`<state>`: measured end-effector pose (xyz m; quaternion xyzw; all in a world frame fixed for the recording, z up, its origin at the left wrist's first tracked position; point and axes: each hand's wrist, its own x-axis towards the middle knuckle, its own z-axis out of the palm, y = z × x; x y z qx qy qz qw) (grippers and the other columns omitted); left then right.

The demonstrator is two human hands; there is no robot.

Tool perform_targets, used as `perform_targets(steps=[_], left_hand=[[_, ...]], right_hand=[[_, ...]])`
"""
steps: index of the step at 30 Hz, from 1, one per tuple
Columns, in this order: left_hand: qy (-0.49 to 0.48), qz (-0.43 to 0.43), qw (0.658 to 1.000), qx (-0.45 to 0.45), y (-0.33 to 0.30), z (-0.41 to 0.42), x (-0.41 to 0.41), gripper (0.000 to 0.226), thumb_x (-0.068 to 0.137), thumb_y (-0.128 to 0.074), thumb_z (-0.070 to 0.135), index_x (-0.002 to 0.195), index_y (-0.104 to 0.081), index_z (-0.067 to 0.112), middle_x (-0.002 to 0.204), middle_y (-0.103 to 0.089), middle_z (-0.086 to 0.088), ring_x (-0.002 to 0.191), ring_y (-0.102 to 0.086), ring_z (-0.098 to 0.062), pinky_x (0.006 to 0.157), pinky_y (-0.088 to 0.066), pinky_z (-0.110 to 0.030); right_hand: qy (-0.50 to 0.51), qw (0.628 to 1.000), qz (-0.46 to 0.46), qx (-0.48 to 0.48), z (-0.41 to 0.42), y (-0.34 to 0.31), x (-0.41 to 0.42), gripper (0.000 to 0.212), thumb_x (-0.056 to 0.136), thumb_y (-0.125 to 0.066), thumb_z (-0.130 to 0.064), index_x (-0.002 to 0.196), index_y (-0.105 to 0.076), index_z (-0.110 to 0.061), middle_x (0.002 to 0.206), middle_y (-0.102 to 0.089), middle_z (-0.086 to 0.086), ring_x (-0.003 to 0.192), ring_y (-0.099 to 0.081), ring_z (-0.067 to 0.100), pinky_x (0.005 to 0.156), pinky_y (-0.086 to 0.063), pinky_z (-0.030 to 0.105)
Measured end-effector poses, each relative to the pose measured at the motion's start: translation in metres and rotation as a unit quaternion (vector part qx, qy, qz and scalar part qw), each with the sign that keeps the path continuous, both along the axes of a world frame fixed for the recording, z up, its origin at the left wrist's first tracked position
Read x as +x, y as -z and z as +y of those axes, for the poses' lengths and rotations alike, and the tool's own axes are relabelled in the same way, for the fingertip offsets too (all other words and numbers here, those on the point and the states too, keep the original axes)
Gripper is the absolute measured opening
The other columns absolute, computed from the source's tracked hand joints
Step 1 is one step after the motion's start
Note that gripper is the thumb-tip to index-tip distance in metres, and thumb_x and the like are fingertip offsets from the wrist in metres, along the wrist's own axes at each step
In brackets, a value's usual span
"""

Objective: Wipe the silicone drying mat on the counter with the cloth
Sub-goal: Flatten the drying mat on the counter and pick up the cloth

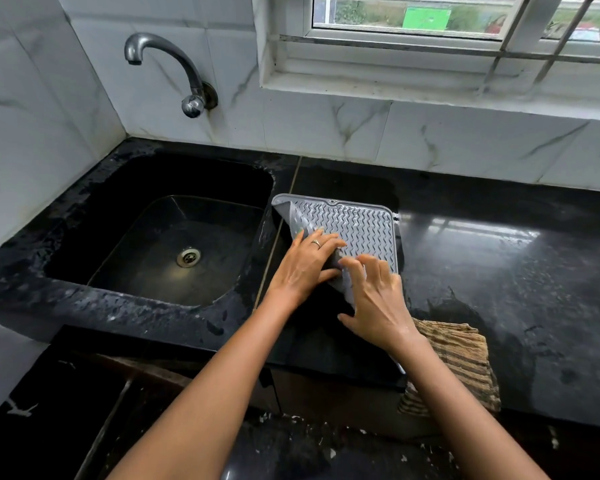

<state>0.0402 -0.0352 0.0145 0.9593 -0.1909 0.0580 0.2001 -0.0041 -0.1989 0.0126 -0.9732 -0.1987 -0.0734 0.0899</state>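
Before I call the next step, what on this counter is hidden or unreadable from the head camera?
- Drying mat: near-left part folded over, under left hand and right hand.
- Cloth: partly behind the right forearm; its lower end hangs over the counter edge.
- Whether the mat is wet or dirty: unreadable.

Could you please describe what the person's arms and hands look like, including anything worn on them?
Both forearms are bare, with no sleeves, watch or bracelet in view. The left hand wears a thin, light metal ring on one finger. The right hand shows no ring or glove. Neither hand is gloved, and no marks or tattoos show on either arm.
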Motion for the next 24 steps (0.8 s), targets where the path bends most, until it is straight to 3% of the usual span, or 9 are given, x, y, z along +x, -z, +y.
perform_targets(steps=[4,7,9,12,15,18,21,23,24], left_hand=[[-0.01,0.038,0.999,0.006,-0.011,-0.002,0.007,0.031,0.093,-0.054,0.039,0.116,-0.06,0.019,0.113,-0.066,0.0,0.111,-0.059,-0.017,0.119,-0.009,-0.036],[-0.031,0.095,0.995,0.002,-0.008,0.0,0.002,0.03,0.094,-0.051,0.043,0.109,-0.064,0.02,0.109,-0.069,-0.003,0.104,-0.06,-0.023,0.099,-0.037,-0.035],[-0.044,0.118,0.992,-0.007,-0.009,0.001,-0.003,0.038,0.097,-0.043,0.048,0.103,-0.065,0.018,0.104,-0.07,-0.005,0.098,-0.062,-0.025,0.078,-0.043,-0.034],[-0.068,0.173,0.983,-0.015,-0.017,0.006,-0.005,0.059,0.096,-0.031,0.059,0.085,-0.065,0.013,0.089,-0.069,-0.004,0.085,-0.063,-0.023,0.07,-0.045,-0.034],[-0.078,0.268,0.96,0.003,-0.026,0.018,-0.003,0.058,0.094,-0.033,0.063,0.096,-0.073,0.021,0.102,-0.071,-0.002,0.096,-0.064,-0.019,0.087,-0.05,-0.038],[-0.065,0.377,0.924,0.018,-0.023,0.029,-0.011,0.052,0.095,-0.038,0.058,0.109,-0.069,0.018,0.115,-0.067,-0.005,0.104,-0.061,-0.02,0.095,-0.047,-0.037],[-0.077,0.383,0.92,0.005,-0.004,0.035,-0.026,0.04,0.097,-0.042,0.05,0.114,-0.062,0.02,0.124,-0.061,-0.008,0.11,-0.057,-0.022,0.09,-0.045,-0.034],[-0.088,0.337,0.936,0.049,0.017,0.037,-0.041,0.052,0.098,-0.039,0.049,0.144,-0.039,0.025,0.155,-0.033,-0.005,0.141,-0.032,-0.024,0.113,-0.031,-0.043],[-0.086,0.315,0.942,0.079,0.029,0.036,-0.051,0.06,0.098,-0.036,0.05,0.152,-0.022,0.026,0.162,-0.014,-0.002,0.148,-0.014,-0.023,0.119,-0.019,-0.044]], right_hand=[[0.027,0.998,-0.023,-0.043,-0.002,0.0,0.0,0.062,0.079,-0.051,-0.009,0.136,-0.034,-0.026,0.118,-0.05,0.001,0.106,-0.048,0.025,0.079,-0.038,0.035],[0.049,0.999,0.017,0.002,0.0,-0.001,0.002,0.037,0.085,-0.048,-0.01,0.119,-0.054,-0.022,0.111,-0.062,0.0,0.103,-0.055,0.025,0.078,-0.039,0.035],[0.078,0.993,0.054,0.07,0.003,0.0,0.002,0.027,0.086,-0.048,-0.01,0.108,-0.061,-0.019,0.107,-0.067,0.003,0.1,-0.058,0.027,0.078,-0.043,0.037],[0.107,0.95,0.16,0.245,0.011,-0.005,0.001,0.02,0.088,-0.049,-0.013,0.1,-0.063,-0.017,0.099,-0.068,0.003,0.093,-0.06,0.025,0.077,-0.047,0.038],[0.018,0.894,0.357,0.269,0.019,-0.015,0.0,0.02,0.092,-0.048,-0.034,0.094,-0.064,-0.021,0.094,-0.065,-0.001,0.092,-0.058,0.018,0.081,-0.045,0.035],[-0.024,0.846,0.514,0.136,0.024,-0.023,-0.004,0.067,0.083,-0.036,-0.074,0.119,-0.062,-0.024,0.13,-0.058,-0.001,0.121,-0.05,0.019,0.103,-0.035,0.038],[-0.03,0.865,0.492,0.098,0.029,-0.02,-0.006,0.067,0.084,-0.028,-0.074,0.113,-0.065,-0.026,0.129,-0.059,0.003,0.124,-0.049,0.023,0.102,-0.035,0.041],[-0.021,0.922,0.385,0.034,0.034,-0.011,-0.006,0.051,0.09,-0.035,-0.064,0.123,-0.056,-0.032,0.141,-0.047,0.006,0.133,-0.037,0.027,0.105,-0.033,0.048],[-0.011,0.937,0.35,-0.001,0.035,-0.002,-0.007,0.051,0.09,-0.036,-0.062,0.134,-0.044,-0.037,0.153,-0.029,0.005,0.141,-0.022,0.027,0.11,-0.024,0.054]])
